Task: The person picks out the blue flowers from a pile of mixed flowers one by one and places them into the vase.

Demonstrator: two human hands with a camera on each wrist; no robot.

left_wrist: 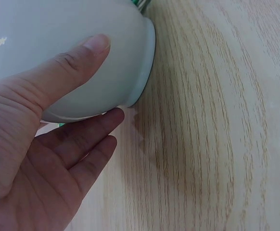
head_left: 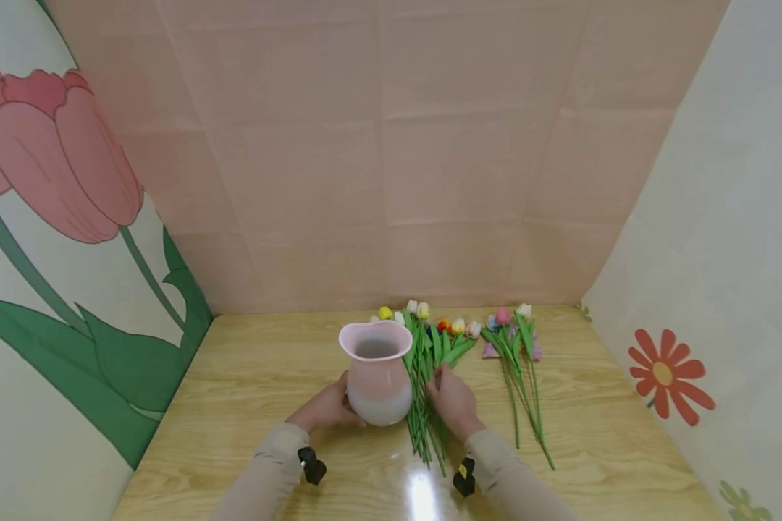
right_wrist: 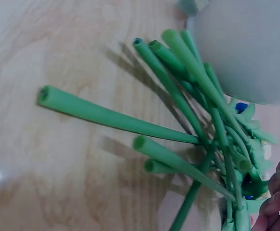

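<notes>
A vase [head_left: 378,387], pink above and white below with a flared rim, stands near the middle of the table, tilted a little. My left hand [head_left: 331,405] grips its lower left side. In the left wrist view the thumb [left_wrist: 77,65] lies on the white wall of the vase [left_wrist: 116,62], with fingers under its curve. Right of the vase lies a bunch of artificial tulips [head_left: 420,405] with green stems. My right hand [head_left: 455,399] pinches a green part of a tulip among them. Only its fingertips [right_wrist: 274,204] show at the right wrist view's edge.
A smaller group of artificial tulips [head_left: 518,362] lies further right, with something purple [head_left: 491,351] under it. The wooden table [head_left: 261,376] meets a pink backdrop [head_left: 300,181] behind. Printed panels with a large tulip [head_left: 59,152] and a red flower [head_left: 667,376] flank the sides.
</notes>
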